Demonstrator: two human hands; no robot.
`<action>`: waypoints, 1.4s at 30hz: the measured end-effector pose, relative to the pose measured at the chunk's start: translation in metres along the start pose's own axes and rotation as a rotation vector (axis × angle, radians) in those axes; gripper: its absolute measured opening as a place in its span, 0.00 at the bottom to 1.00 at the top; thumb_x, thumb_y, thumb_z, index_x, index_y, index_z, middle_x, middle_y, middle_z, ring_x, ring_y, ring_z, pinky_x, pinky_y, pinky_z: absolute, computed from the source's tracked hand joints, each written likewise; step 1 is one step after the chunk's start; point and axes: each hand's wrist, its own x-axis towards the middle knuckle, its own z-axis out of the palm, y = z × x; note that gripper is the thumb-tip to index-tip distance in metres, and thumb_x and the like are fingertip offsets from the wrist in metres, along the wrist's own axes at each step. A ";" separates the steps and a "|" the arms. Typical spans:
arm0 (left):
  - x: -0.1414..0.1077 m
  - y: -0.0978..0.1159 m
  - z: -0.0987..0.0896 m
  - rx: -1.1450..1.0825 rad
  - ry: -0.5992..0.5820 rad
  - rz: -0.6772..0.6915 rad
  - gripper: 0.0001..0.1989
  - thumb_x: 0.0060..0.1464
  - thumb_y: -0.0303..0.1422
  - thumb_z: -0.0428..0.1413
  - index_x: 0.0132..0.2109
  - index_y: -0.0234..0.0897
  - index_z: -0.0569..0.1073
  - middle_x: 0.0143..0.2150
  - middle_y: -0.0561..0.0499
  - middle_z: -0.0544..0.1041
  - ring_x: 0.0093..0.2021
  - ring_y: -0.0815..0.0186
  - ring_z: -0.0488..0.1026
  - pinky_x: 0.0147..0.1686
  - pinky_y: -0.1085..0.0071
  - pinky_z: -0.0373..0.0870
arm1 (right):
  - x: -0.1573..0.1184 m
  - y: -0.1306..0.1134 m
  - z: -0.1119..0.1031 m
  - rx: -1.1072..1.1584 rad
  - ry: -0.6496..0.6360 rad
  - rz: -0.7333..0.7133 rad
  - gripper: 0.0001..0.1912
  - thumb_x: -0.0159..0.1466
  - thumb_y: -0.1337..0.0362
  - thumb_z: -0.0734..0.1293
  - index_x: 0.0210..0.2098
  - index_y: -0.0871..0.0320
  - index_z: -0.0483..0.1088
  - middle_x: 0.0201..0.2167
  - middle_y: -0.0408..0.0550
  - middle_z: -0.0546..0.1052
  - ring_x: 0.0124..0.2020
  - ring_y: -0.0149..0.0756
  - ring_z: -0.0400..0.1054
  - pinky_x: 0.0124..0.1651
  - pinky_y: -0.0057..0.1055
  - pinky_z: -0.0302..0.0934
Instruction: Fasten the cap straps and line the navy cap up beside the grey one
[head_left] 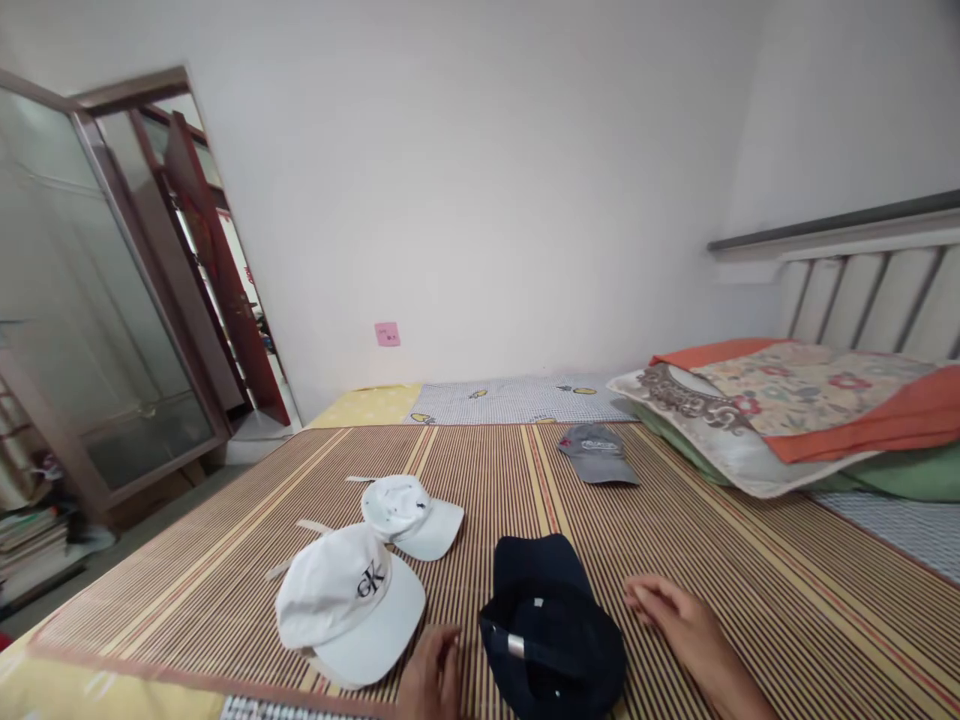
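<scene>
A dark navy cap lies on the striped bamboo mat with its underside up and its brim pointing away. Just left of it is my left hand, fingers curled together, at the bottom edge of the view; whether anything is between them is hidden. To the cap's right, my right hand hovers near the mat, its fingers and thumb pressed together around nothing visible. A white cap with CK letters sits left of my left hand. Behind that rests a smaller white cap, and a grey cap lies farther back.
The bamboo mat covers the bed. Folded bedding and a pillow are piled at the right, by a railed headboard. A pink note is on the wall. Books stand at the far left, near a doorway.
</scene>
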 end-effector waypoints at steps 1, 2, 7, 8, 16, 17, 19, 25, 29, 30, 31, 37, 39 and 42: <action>0.018 0.007 0.007 -0.029 -0.032 -0.041 0.15 0.59 0.46 0.57 0.42 0.42 0.82 0.38 0.44 0.83 0.37 0.55 0.80 0.42 0.61 0.76 | 0.017 0.000 0.008 0.056 0.050 0.019 0.24 0.50 0.43 0.73 0.35 0.55 0.79 0.36 0.56 0.85 0.40 0.51 0.81 0.41 0.38 0.75; 0.037 0.012 0.014 -0.081 -0.055 -0.095 0.16 0.55 0.47 0.59 0.42 0.41 0.82 0.39 0.44 0.84 0.39 0.54 0.80 0.43 0.60 0.76 | 0.032 0.001 0.017 0.080 0.082 0.018 0.24 0.50 0.43 0.72 0.37 0.55 0.79 0.39 0.56 0.85 0.42 0.50 0.81 0.42 0.38 0.75; 0.119 0.015 0.048 -0.351 -0.017 -0.364 0.21 0.38 0.46 0.66 0.36 0.37 0.80 0.29 0.47 0.81 0.27 0.59 0.75 0.26 0.67 0.69 | 0.070 0.015 0.055 0.117 0.122 -0.001 0.24 0.49 0.46 0.72 0.38 0.56 0.78 0.39 0.58 0.85 0.44 0.54 0.82 0.40 0.40 0.76; 0.130 0.011 0.054 -0.377 -0.017 -0.382 0.21 0.36 0.46 0.66 0.36 0.36 0.80 0.29 0.47 0.81 0.25 0.61 0.74 0.24 0.69 0.67 | 0.071 0.020 0.058 0.116 0.122 -0.011 0.24 0.49 0.46 0.72 0.39 0.56 0.78 0.40 0.59 0.85 0.44 0.55 0.82 0.40 0.41 0.76; 0.144 -0.025 0.075 -0.537 0.106 -0.493 0.28 0.38 0.49 0.65 0.43 0.34 0.80 0.33 0.43 0.83 0.28 0.63 0.76 0.26 0.71 0.65 | 0.077 0.054 0.055 -0.113 0.067 -0.142 0.33 0.57 0.48 0.66 0.59 0.54 0.72 0.54 0.61 0.80 0.43 0.51 0.81 0.47 0.45 0.76; 0.142 -0.028 0.075 -0.531 0.106 -0.505 0.27 0.37 0.49 0.65 0.42 0.34 0.80 0.34 0.43 0.83 0.27 0.63 0.75 0.26 0.70 0.65 | 0.079 0.054 0.055 -0.181 0.028 -0.179 0.33 0.59 0.48 0.64 0.62 0.53 0.70 0.57 0.60 0.78 0.46 0.50 0.81 0.49 0.44 0.75; 0.137 -0.034 0.075 -0.475 0.035 -0.493 0.24 0.38 0.48 0.65 0.40 0.35 0.80 0.33 0.44 0.83 0.26 0.63 0.74 0.26 0.69 0.66 | 0.083 0.051 0.058 -0.277 -0.062 -0.245 0.33 0.64 0.48 0.62 0.66 0.51 0.67 0.62 0.59 0.75 0.50 0.47 0.79 0.51 0.41 0.75; 0.131 -0.026 0.070 -0.118 -0.486 -0.244 0.24 0.47 0.32 0.57 0.53 0.39 0.80 0.40 0.47 0.84 0.41 0.57 0.78 0.49 0.60 0.73 | 0.078 0.034 0.065 -0.410 -0.294 -0.360 0.27 0.73 0.52 0.55 0.68 0.46 0.65 0.73 0.50 0.63 0.73 0.45 0.57 0.70 0.43 0.59; 0.129 -0.011 0.065 -0.034 -0.700 -0.172 0.37 0.41 0.22 0.52 0.61 0.46 0.77 0.59 0.49 0.80 0.59 0.57 0.74 0.64 0.59 0.64 | 0.070 0.028 0.065 -0.416 -0.361 -0.376 0.24 0.74 0.54 0.56 0.65 0.43 0.70 0.74 0.49 0.61 0.72 0.46 0.58 0.71 0.46 0.58; 0.128 -0.007 0.064 -0.045 -0.713 -0.160 0.39 0.40 0.21 0.51 0.61 0.47 0.77 0.62 0.49 0.79 0.62 0.56 0.72 0.66 0.58 0.62 | 0.068 0.027 0.066 -0.399 -0.368 -0.372 0.22 0.74 0.54 0.58 0.63 0.42 0.72 0.73 0.48 0.62 0.72 0.47 0.59 0.71 0.46 0.58; 0.127 -0.005 0.065 -0.061 -0.710 -0.150 0.39 0.40 0.20 0.51 0.61 0.47 0.77 0.63 0.49 0.78 0.63 0.56 0.71 0.68 0.56 0.61 | 0.067 0.026 0.066 -0.380 -0.377 -0.365 0.21 0.73 0.54 0.60 0.61 0.42 0.74 0.73 0.48 0.63 0.71 0.48 0.60 0.71 0.46 0.58; 0.121 -0.012 0.074 -0.107 -0.634 -0.090 0.33 0.43 0.21 0.54 0.56 0.49 0.81 0.59 0.43 0.78 0.61 0.50 0.74 0.66 0.50 0.64 | 0.065 0.027 0.067 -0.329 -0.402 -0.353 0.15 0.71 0.57 0.65 0.53 0.42 0.80 0.69 0.49 0.69 0.68 0.54 0.65 0.70 0.52 0.58; 0.122 -0.017 0.075 -0.096 -0.619 -0.093 0.31 0.44 0.22 0.56 0.54 0.49 0.82 0.65 0.42 0.73 0.66 0.49 0.70 0.68 0.50 0.61 | 0.066 0.029 0.066 -0.310 -0.409 -0.355 0.14 0.70 0.57 0.66 0.51 0.43 0.81 0.68 0.50 0.71 0.67 0.54 0.65 0.70 0.53 0.57; 0.125 -0.019 0.073 -0.132 -0.637 -0.116 0.28 0.46 0.24 0.58 0.54 0.49 0.82 0.70 0.42 0.67 0.71 0.48 0.62 0.69 0.50 0.58 | 0.067 0.030 0.064 -0.273 -0.412 -0.333 0.15 0.68 0.54 0.68 0.51 0.44 0.82 0.67 0.52 0.72 0.66 0.56 0.67 0.69 0.54 0.58</action>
